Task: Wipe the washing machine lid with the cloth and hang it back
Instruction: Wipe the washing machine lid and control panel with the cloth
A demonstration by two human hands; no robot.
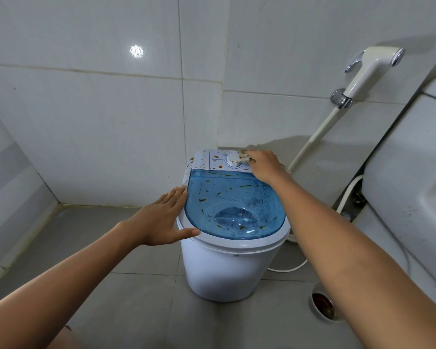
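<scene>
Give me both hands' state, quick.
Left hand: open, flat against the washing machine's left rim.
Right hand: closed on the cloth beside the dial.

left hand (pixel 159 220): bare, no ring, no glove, short trimmed nails | right hand (pixel 264 165): bare, no ring on the fingers that show | wrists behind the fingers: no watch, no band | forearms: bare, no sleeves in view
</scene>
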